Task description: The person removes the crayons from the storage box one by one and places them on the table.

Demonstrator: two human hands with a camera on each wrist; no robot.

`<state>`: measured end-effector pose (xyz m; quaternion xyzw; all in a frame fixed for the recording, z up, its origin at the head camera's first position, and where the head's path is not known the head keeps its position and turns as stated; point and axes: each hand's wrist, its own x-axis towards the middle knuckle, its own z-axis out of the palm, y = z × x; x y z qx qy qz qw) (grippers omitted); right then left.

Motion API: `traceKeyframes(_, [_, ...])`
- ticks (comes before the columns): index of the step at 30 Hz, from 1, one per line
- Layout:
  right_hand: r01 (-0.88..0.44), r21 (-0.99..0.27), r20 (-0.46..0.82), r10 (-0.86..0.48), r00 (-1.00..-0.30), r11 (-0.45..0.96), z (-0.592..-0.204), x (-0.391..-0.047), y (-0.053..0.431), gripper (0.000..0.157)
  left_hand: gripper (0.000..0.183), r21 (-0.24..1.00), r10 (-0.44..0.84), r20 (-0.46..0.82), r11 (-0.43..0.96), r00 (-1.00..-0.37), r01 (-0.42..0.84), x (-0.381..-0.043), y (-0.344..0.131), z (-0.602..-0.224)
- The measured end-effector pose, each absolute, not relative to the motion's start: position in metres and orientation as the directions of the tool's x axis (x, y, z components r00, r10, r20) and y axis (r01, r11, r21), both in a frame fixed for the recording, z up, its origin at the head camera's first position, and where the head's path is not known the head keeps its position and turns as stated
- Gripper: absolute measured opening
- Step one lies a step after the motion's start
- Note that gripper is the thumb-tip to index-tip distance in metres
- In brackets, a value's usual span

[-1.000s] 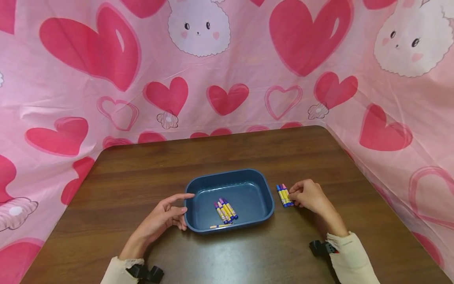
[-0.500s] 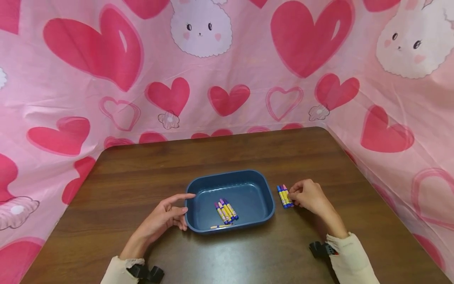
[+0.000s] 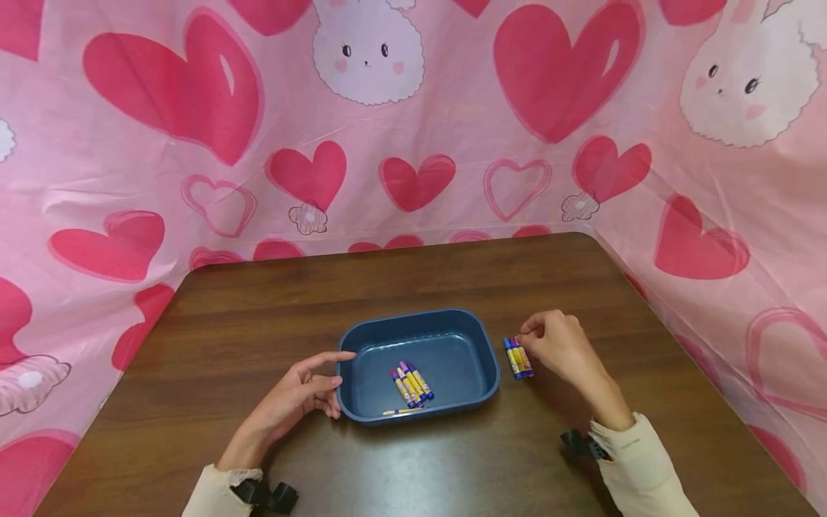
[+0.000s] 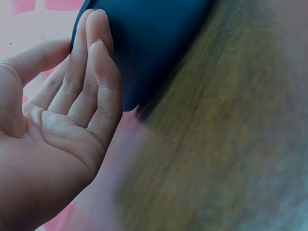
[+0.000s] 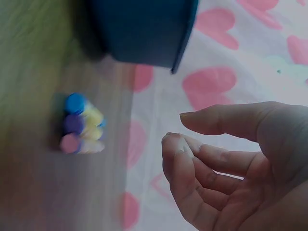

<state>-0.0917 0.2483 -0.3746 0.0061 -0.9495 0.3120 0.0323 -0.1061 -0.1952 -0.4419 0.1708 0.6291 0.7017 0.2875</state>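
Note:
My left hand holds the left end of a blue rectangular tray, index finger over the rim. In the left wrist view the thumb meets the edge and the other fingers lie along the outer wall. Several yellow-wrapped crayons lie side by side in the tray, and a single crayon lies along its near wall. Right of the tray, a row of crayons with blue, purple and pink tips rests on the table. Over their far tips hovers my right hand, fingers loosely bent, thumb and index apart with nothing between them.
The brown wooden table extends around the tray. A pink cloth with hearts and rabbit faces hangs behind it and along both sides. Black wrist cameras are strapped over the pale sleeves.
My right hand has lifted and moved slightly toward the crayons' far tips, uncovering more of their near ends. The left hand and the tray stay in place.

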Motion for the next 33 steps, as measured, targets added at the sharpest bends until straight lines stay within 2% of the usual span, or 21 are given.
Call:
traceKeyframes(12, [-0.157, -0.562, 0.153, -0.085, -0.985, 0.812, -0.349, -0.091, 0.208, 0.005, 0.048, 0.982, 0.623, -0.115, -0.045, -0.774, -0.182, -0.106, -0.197, -0.441])
traceKeyframes(25, [-0.177, -0.565, 0.084, -0.157, -0.984, 0.806, -0.348, -0.1, 0.156, 0.011, 0.048, 0.983, 0.623, -0.118, -0.037, -0.773, -0.18, -0.106, -0.194, -0.441])
traceKeyframes(33, [-0.223, -0.524, 0.061, -0.225, -0.972, 0.822, -0.358, -0.107, 0.13, 0.015, 0.049, 0.981, 0.619, -0.121, -0.043, -0.776, -0.187, -0.105, -0.195, -0.442])
